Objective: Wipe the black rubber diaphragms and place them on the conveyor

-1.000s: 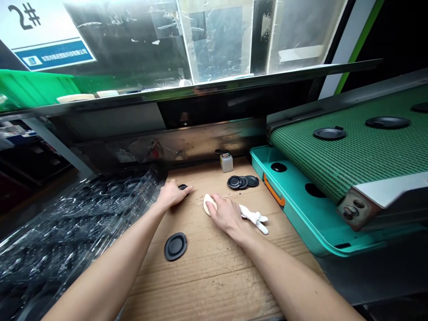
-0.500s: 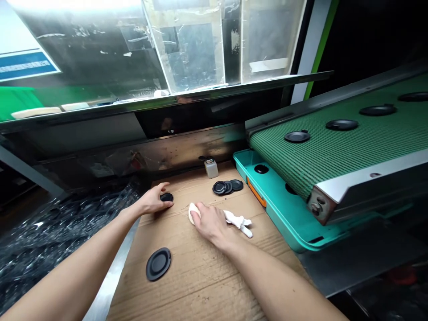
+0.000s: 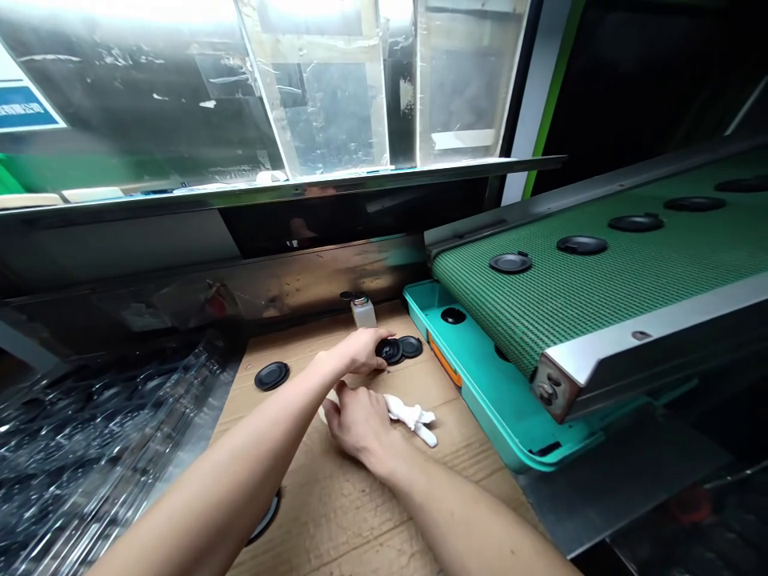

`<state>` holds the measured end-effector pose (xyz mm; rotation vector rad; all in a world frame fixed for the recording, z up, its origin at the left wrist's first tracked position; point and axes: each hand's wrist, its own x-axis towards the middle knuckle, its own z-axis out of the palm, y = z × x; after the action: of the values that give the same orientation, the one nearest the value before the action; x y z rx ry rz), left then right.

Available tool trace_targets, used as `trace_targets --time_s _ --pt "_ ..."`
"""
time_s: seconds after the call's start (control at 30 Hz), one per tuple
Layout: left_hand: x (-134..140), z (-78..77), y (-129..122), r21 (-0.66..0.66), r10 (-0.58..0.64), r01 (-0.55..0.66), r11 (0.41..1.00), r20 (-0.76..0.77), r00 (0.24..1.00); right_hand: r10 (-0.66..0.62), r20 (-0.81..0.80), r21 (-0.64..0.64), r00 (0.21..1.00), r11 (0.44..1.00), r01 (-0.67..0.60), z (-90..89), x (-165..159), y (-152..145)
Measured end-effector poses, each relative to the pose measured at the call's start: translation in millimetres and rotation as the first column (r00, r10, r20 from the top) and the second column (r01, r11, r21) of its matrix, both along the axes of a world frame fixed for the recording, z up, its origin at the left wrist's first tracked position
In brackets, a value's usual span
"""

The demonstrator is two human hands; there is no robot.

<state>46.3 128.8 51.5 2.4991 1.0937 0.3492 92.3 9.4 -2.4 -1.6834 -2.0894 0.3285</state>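
Observation:
My left hand (image 3: 365,350) reaches across to the small group of black round lids (image 3: 410,346) near the white bottle, thumb and fingers closing around the edges of the leftmost one. Under my right hand (image 3: 358,420) is a bunched white cloth (image 3: 414,414), pressed to the cardboard; its loose end sticks out on the right. One black lid (image 3: 272,375) lies alone at the left of the cardboard. Another, larger round piece (image 3: 264,522) is mostly hidden beneath my left forearm.
A small white bottle (image 3: 363,312) stands at the back of the cardboard (image 3: 336,512). On the right, a green conveyor belt (image 3: 540,304) carries several black lids above a teal tray (image 3: 486,392) with a lid in it. Clear plastic trays (image 3: 132,448) are at the left.
My left hand has let go of the lid at the left and moved right to the grouped lids. The right hand stays on the cloth. My view has shifted slightly right.

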Motion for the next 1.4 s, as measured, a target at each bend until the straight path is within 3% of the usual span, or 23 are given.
trace_targets --time_s 0.13,0.27,0.3,0.37,0.47,0.57,0.67,0.83,0.97,1.1,1.17,1.23,1.3,1.33,1.4 --pt "-24.2 15.1 -12.2 -0.025 0.062 -0.058 0.998 0.233 0.970 0.007 -0.023 0.006 1.000 1.000 -0.007 2.7 1.5 -2.6" --pt "-65.9 22.4 -45.9 -0.293 0.271 -0.126 0.948 0.530 0.804 -0.014 -0.040 -0.008 0.999 1.000 0.014 5.5 2.5 -7.0" --pt "-77.6 21.2 -56.3 -0.380 0.341 -0.117 0.917 0.601 0.723 -0.016 -0.047 -0.005 0.999 1.000 0.016 6.1 2.9 -7.6" --pt "-100.5 14.7 -76.5 -0.551 0.487 -0.018 0.835 0.722 0.491 -0.010 -0.084 0.000 0.996 1.000 0.010 7.6 4.4 -7.4" --pt "-127.6 -2.5 -98.2 -0.704 0.696 0.229 0.673 0.706 0.126 -0.029 -0.273 0.013 0.962 0.999 0.034 11.1 6.5 -4.4" --pt "-138.5 -19.8 -106.5 -0.738 0.807 0.381 0.557 0.590 -0.036 -0.048 -0.523 0.055 0.851 0.994 0.090 15.8 3.4 -3.3" --pt "-134.9 -28.4 -108.2 -0.703 0.830 0.494 0.511 0.553 -0.071 0.043 -0.617 0.111 0.786 0.993 0.033 18.6 -5.1 -7.9" --pt "-130.0 -27.9 -113.0 -0.694 0.831 0.539 0.478 0.556 -0.020 0.190 -0.486 0.188 0.853 0.976 -0.111 16.0 -10.9 -14.5" --pt "-136.1 -30.3 -116.6 -0.706 0.790 0.474 0.526 0.612 0.035 0.202 -0.405 0.203 0.892 0.971 -0.128 12.2 -8.3 -14.8" --pt "-133.5 -36.3 -119.6 -0.747 0.763 0.330 0.577 0.637 0.107 0.267 -0.379 0.247 0.886 0.952 -0.181 10.0 -14.5 -15.6" --pt "-131.8 -37.6 -119.9 -0.774 0.761 0.271 0.572 0.624 0.179 0.226 -0.360 0.252 0.905 0.958 -0.138 12.0 -16.2 -11.5" --pt "-134.7 -37.1 -117.9 -0.782 0.759 0.221 0.583 0.621 0.196 0.114 -0.409 0.267 0.906 0.964 0.000 16.7 -12.6 -3.1" --pt "-142.8 -36.0 -113.0 -0.781 0.771 0.149 0.607 0.623 0.128 0.019 -0.541 0.249 0.841 0.958 0.139 22.1 -4.8 7.0" --pt "-148.0 -35.8 -109.9 -0.781 0.780 0.099 0.616 0.623 0.058 0.010 -0.617 0.215 0.787 0.964 0.156 23.9 -1.0 11.1" --pt "-158.1 -36.4 -103.5 -0.786 0.783 0.016 0.618 0.612 -0.111 0.049 -0.740 0.120 0.671 0.991 0.061 24.1 2.8 15.3"
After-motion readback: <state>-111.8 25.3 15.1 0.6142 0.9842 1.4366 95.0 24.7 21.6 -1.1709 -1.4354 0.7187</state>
